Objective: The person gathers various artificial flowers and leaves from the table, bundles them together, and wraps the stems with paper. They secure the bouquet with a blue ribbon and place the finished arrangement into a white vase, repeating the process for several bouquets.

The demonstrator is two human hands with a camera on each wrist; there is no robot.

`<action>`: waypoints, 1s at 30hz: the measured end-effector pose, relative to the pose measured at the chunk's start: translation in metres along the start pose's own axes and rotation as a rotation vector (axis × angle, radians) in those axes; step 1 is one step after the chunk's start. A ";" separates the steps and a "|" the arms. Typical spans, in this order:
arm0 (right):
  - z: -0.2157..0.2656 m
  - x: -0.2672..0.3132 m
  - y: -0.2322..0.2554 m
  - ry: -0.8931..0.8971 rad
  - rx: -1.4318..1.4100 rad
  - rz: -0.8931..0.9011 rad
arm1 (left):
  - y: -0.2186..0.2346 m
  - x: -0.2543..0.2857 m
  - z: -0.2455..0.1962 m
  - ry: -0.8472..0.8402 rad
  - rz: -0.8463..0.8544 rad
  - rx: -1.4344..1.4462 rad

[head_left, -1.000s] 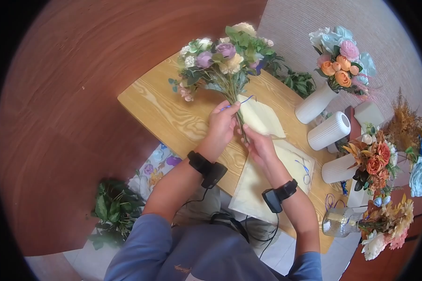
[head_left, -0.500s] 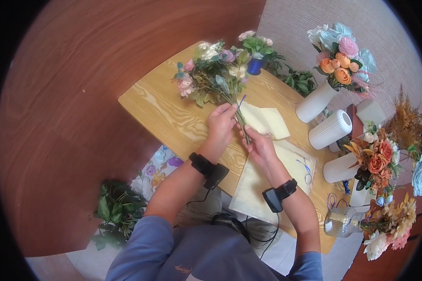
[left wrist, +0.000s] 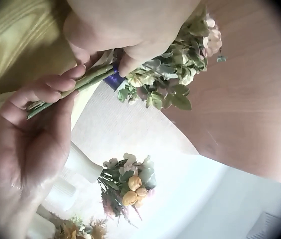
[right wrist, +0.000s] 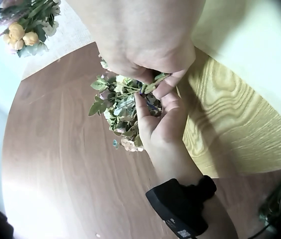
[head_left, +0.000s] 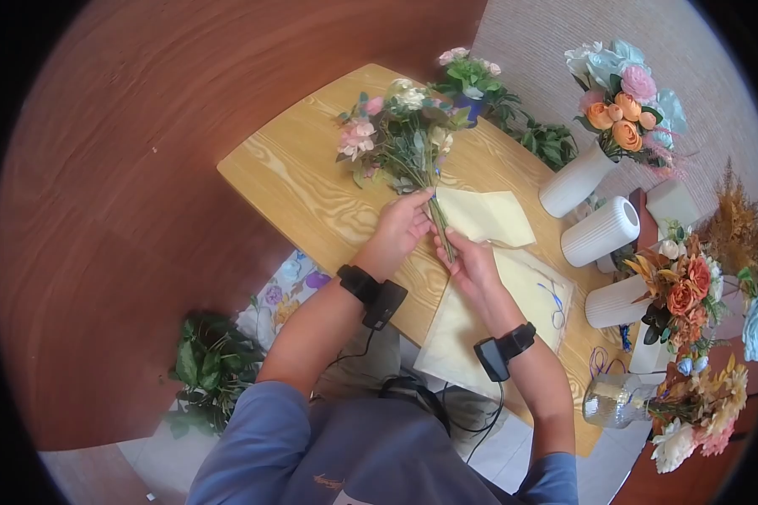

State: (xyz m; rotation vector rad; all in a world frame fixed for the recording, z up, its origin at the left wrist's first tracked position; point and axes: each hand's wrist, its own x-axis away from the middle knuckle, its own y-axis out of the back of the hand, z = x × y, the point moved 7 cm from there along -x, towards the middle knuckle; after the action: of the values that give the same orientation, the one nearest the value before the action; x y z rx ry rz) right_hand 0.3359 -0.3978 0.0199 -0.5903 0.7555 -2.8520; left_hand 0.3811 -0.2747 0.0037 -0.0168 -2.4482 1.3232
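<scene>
A bouquet of artificial flowers [head_left: 408, 143] in pink, white and cream leans away over the table, its green stems [head_left: 442, 227] gathered toward me. My left hand [head_left: 403, 224] pinches the stems just below the leaves, thumb along the near side. Lower down, near the cut ends, my right hand [head_left: 472, 263] grips the same stems between thumb and fingers. A bit of blue tie shows at the binding spot by the left thumb, partly hidden by it. In the left wrist view the right hand [left wrist: 36, 119] has its fingers curled round the stem ends.
Cream wrapping sheets [head_left: 488, 217] lie beside and under the hands, with a blue cord [head_left: 552, 305] on one. White vases [head_left: 600, 231] and a glass vase [head_left: 611, 400] line the table's right side. A potted plant [head_left: 470, 77] stands at the far edge.
The bouquet has swung lower and turned, its head dropping from upright toward the table, uncovering the potted plant behind. Both hands stay on the stems.
</scene>
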 end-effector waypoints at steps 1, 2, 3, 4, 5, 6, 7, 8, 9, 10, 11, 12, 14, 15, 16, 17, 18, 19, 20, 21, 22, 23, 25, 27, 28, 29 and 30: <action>-0.001 0.000 0.001 -0.001 -0.017 0.001 | 0.000 0.000 0.000 0.002 -0.001 0.001; -0.001 0.000 0.002 -0.002 -0.017 -0.001 | 0.000 0.001 -0.002 -0.028 -0.020 -0.039; -0.001 0.000 0.002 0.000 -0.020 0.006 | 0.000 0.002 -0.004 -0.057 -0.040 -0.080; -0.001 0.000 0.001 0.003 -0.023 0.013 | -0.002 0.004 -0.004 -0.055 -0.040 -0.080; 0.000 0.001 0.001 0.002 -0.024 0.011 | -0.004 0.005 -0.005 -0.098 -0.065 -0.073; 0.001 0.002 0.000 -0.014 -0.015 0.016 | -0.004 0.006 -0.007 -0.141 -0.090 -0.066; 0.001 0.003 -0.002 -0.031 -0.006 0.022 | -0.004 0.007 -0.006 -0.139 -0.091 -0.066; 0.001 0.004 -0.002 -0.032 -0.006 0.021 | -0.004 0.007 -0.007 -0.147 -0.089 -0.077; 0.000 0.005 -0.002 -0.042 -0.007 0.026 | -0.004 0.007 -0.007 -0.156 -0.086 -0.088; -0.001 0.005 -0.002 -0.051 -0.006 0.031 | -0.004 0.008 -0.006 -0.155 -0.086 -0.087; -0.001 0.005 -0.001 -0.051 -0.007 0.029 | -0.004 0.008 -0.006 -0.153 -0.091 -0.094; -0.003 0.004 0.000 -0.080 -0.031 0.040 | -0.003 0.008 -0.006 -0.152 -0.096 -0.101; -0.004 0.004 0.002 -0.110 -0.056 0.049 | -0.003 0.007 -0.005 -0.128 -0.099 -0.117; -0.004 0.005 0.003 -0.108 -0.036 0.045 | -0.005 0.008 -0.006 -0.105 -0.102 -0.134; -0.004 0.005 0.005 -0.104 -0.015 0.040 | -0.007 0.010 -0.007 -0.103 -0.101 -0.135; -0.003 0.005 0.006 -0.104 -0.016 0.039 | -0.008 0.011 -0.008 -0.075 -0.105 -0.199; -0.003 0.004 0.008 -0.098 0.001 0.032 | -0.008 0.012 -0.009 -0.048 -0.110 -0.262; -0.003 0.003 0.010 -0.092 0.018 0.025 | -0.002 0.008 -0.010 -0.046 -0.111 -0.263; -0.004 0.003 0.011 -0.093 0.017 0.023 | 0.004 0.001 -0.008 -0.007 -0.077 -0.303; -0.004 0.002 0.014 -0.087 0.040 0.001 | 0.003 0.000 -0.007 0.032 -0.044 -0.343; -0.003 0.002 0.016 -0.082 0.063 -0.020 | 0.004 -0.002 -0.006 0.032 -0.044 -0.343; -0.004 0.002 0.015 -0.083 0.063 -0.019 | 0.004 -0.003 -0.005 0.033 -0.041 -0.353; -0.002 0.002 0.016 -0.052 0.102 -0.026 | 0.000 -0.002 -0.003 0.036 -0.037 -0.363; -0.002 0.002 0.013 -0.030 0.102 -0.011 | -0.001 0.001 -0.008 -0.056 -0.094 -0.382; -0.001 0.003 0.012 -0.009 0.103 0.007 | -0.003 0.001 -0.008 -0.053 -0.093 -0.383; 0.001 0.005 0.013 -0.008 0.102 0.004 | -0.003 0.002 -0.009 -0.071 -0.108 -0.371; 0.001 0.008 0.011 -0.040 0.025 0.014 | -0.004 0.003 -0.010 -0.089 -0.124 -0.359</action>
State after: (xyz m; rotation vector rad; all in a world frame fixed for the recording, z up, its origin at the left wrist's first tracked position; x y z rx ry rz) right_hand 0.3297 -0.4099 0.0175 -0.6342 0.7143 -2.8232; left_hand 0.3825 -0.2679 0.0127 0.1029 -2.6813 0.8375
